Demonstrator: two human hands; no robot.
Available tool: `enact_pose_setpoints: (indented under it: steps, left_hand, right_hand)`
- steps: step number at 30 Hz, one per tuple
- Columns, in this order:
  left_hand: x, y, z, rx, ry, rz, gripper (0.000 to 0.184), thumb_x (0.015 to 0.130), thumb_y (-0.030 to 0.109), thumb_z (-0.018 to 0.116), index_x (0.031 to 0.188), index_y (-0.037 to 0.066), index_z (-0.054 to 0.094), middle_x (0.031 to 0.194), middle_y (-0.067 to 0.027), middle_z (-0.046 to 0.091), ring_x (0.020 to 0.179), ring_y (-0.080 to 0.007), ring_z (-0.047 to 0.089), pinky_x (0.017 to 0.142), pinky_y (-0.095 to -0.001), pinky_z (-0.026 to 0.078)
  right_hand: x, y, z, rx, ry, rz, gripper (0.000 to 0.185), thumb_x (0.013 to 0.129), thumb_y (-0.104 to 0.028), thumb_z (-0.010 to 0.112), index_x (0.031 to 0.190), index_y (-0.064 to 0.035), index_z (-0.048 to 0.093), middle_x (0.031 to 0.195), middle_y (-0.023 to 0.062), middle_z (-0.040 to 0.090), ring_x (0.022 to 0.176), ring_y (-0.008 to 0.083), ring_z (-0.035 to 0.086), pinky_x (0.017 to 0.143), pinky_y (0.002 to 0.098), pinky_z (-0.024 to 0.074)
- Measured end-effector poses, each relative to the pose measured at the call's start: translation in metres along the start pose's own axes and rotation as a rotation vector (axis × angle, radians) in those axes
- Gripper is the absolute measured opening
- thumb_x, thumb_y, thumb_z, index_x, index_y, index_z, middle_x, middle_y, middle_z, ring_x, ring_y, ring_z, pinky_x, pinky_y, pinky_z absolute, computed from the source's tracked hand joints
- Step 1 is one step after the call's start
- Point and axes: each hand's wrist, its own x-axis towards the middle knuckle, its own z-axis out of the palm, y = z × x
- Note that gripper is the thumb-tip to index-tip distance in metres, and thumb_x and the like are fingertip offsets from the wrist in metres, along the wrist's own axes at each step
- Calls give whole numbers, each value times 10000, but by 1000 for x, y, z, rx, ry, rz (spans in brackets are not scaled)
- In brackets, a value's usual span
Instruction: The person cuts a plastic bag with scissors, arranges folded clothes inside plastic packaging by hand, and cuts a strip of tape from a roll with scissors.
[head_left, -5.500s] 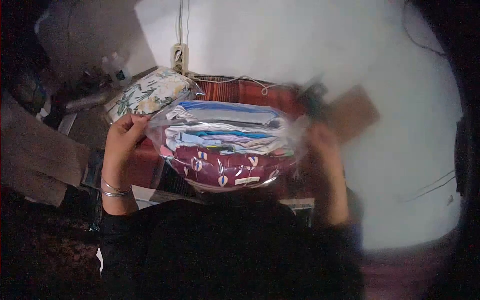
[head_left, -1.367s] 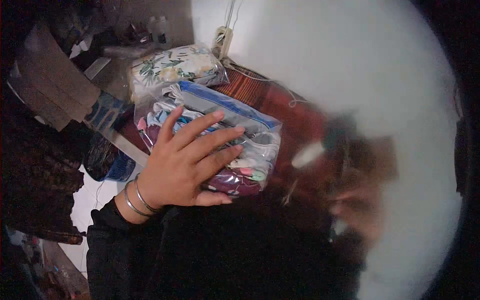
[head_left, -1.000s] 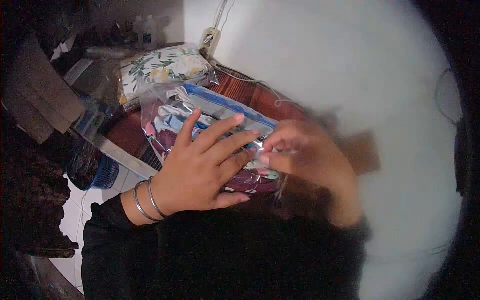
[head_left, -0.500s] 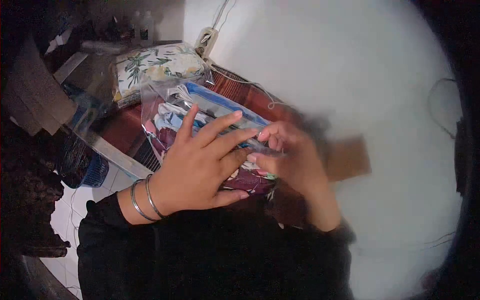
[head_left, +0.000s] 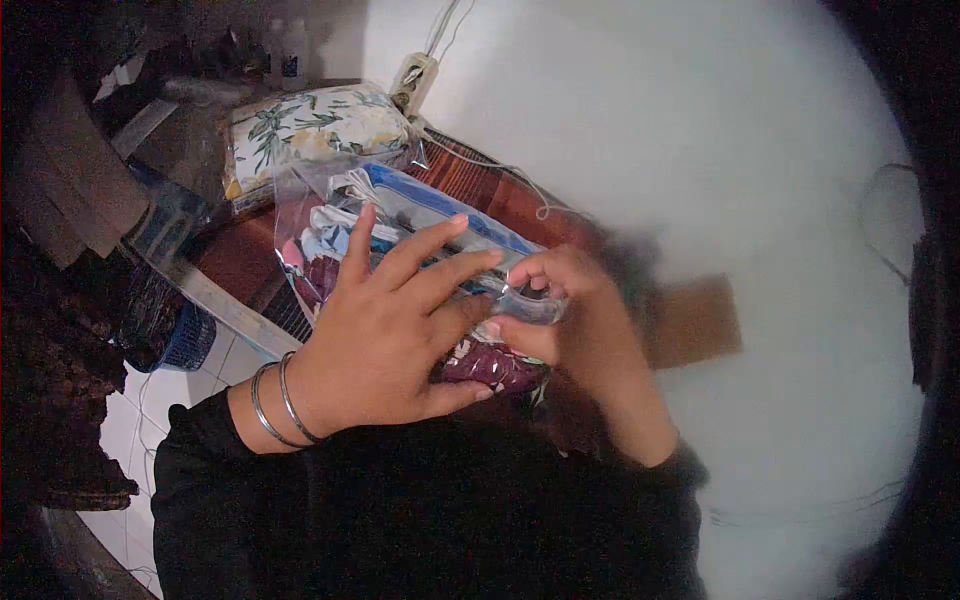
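A clear plastic bag (head_left: 448,205) with a blue strip along its far edge lies in front of me. Inside it are folded cloths (head_left: 510,370), maroon with a flower pattern and white-blue. My left hand (head_left: 375,325), with two silver bangles at the wrist, rests flat on the bag with its fingers spread. At the bag's right end, my right hand (head_left: 585,320) has its thumb and curled fingers closed on the clear plastic. Part of the bag is hidden under my left hand.
Behind the bag sits a plastic-wrapped floral bundle (head_left: 320,130) on the red-brown wooden surface (head_left: 240,255). A power strip (head_left: 413,85) with a cable is against the pale wall. A brown cardboard piece (head_left: 700,320) is at right, a blue basket (head_left: 190,338) low at left.
My left hand has shifted slightly left and down over the bag. My right hand stays at the bag's right end, where more of the clear plastic now shows between its fingers.
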Motion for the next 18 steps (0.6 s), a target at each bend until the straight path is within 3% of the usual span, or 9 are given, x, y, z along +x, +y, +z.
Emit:
enact_pose_setpoints:
  steps: [4, 8, 14, 16, 18]
  left_hand:
    - [-1, -3, 0, -5, 18, -21, 622, 640, 544, 732, 1096, 130, 642, 1346, -43, 500, 1334, -305, 365, 1098, -634, 85]
    - [-4, -4, -1, -37, 8, -39, 706, 651, 560, 727, 1178, 112, 586, 1347, -53, 499, 1322, -288, 393, 1111, -602, 99]
    - [-10, -7, -4, 107, -94, -40, 822, 722, 650, 608, 1286, 59, 515, 1374, -79, 480, 1318, -285, 406, 1116, -573, 128]
    - [-11, -10, -5, 140, -130, -61, 852, 744, 676, 553, 1316, 47, 490, 1407, -94, 452, 1329, -297, 390, 1110, -578, 146]
    - [-11, -12, -7, 146, -152, -83, 845, 750, 668, 552, 1315, 44, 489, 1419, -95, 440, 1334, -299, 383, 1108, -577, 156]
  right_hand:
    - [0, 8, 3, -82, 38, -88, 477, 578, -265, 848, 959, -87, 622, 975, 201, 601, 985, 412, 569, 896, 458, 441]
    - [3, 0, 3, -161, 174, -162, 520, 576, -263, 846, 1013, -96, 620, 1020, 227, 580, 989, 403, 562, 876, 462, 444]
    - [7, 14, 10, -59, 170, -63, 514, 585, -237, 840, 1021, -80, 618, 999, 182, 608, 929, 362, 580, 839, 422, 452]
    - [12, 22, 15, 14, 193, -45, 505, 631, -129, 832, 1067, -40, 593, 1046, 93, 588, 1024, 206, 571, 905, 334, 452]
    - [17, 33, 20, 57, 217, -44, 499, 620, -176, 838, 1045, -50, 610, 1022, 117, 605, 982, 246, 584, 878, 358, 457]
